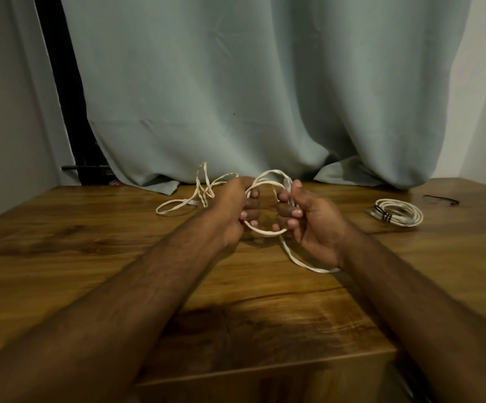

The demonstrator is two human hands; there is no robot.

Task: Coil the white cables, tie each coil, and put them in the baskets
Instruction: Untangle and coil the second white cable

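Observation:
A loose white cable [266, 231] runs as a round loop between both hands above the wooden table [90, 257]. My left hand [237, 205] grips the loop's left side. My right hand [308, 219] pinches the right side, with the cable's plug end sticking up by the thumb. A tail hangs down to the table under my right wrist, and more slack trails in loops to the left behind my left hand. A second white cable [399, 212], coiled and bound with a dark tie, lies on the table at the right.
A dark tie strip [442, 199] lies on the table beyond the bound coil. A pale green curtain [250, 97] hangs down onto the table's far edge. No basket is in view.

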